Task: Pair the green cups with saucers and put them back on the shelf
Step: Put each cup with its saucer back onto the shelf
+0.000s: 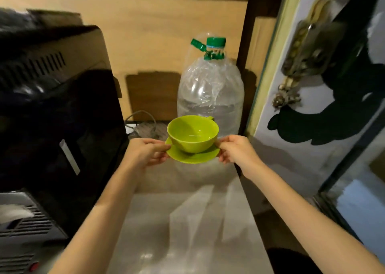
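A glossy lime-green plastic cup (193,133) is sitting upright on a matching round green saucer (192,154), above the shelf (187,221), near its back edge. The left hand (146,151) and right hand (235,150) are gripping opposite saucer rims, fingers (160,147) clamped on it.

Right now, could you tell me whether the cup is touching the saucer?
Touching: the head view shows the cup sitting directly on the saucer, no gap visible.

lime-green cup (192,133), lime-green saucer (192,157), green bottle cap (216,42)
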{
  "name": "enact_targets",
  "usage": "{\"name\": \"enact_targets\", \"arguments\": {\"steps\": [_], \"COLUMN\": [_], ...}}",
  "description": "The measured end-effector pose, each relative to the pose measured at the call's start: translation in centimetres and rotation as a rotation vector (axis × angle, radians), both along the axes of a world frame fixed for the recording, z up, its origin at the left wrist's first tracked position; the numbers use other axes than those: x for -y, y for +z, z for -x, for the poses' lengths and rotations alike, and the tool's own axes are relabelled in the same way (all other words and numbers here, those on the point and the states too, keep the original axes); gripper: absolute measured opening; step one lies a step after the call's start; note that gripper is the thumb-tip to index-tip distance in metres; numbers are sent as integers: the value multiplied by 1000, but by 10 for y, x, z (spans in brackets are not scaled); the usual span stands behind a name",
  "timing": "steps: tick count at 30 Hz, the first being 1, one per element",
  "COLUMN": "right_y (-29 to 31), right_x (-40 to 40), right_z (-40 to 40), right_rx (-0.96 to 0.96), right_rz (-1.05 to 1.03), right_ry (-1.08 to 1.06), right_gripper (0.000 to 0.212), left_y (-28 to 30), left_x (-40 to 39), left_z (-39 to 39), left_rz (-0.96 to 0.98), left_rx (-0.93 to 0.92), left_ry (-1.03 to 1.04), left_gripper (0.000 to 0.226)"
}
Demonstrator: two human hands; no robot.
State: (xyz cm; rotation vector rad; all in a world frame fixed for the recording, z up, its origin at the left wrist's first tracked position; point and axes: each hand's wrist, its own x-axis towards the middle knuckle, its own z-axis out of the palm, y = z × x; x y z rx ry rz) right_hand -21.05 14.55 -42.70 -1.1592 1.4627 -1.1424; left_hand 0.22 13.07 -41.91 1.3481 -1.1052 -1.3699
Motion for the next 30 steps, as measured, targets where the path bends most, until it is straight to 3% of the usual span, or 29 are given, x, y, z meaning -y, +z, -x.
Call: {"name": "enact_targets", "arguments": {"steps": [8, 15, 30], "right_y": [126, 218, 370], "right_x": [9, 10, 45], "right_z": [9, 13, 10], "right_rx": [186, 230, 251], "right_rz": [186, 281, 417], "right_ry": [-14, -3, 34], "right_gripper": [13, 10, 12], "left_y": [133, 223, 371], "left_x": [9, 13, 41], "left_z": [7, 10, 7], "left_rz": [158, 227, 389], "left_rx": [-124, -244, -238], "left_ry": [-12, -46, -70], "left_gripper": [13, 19, 11]}}
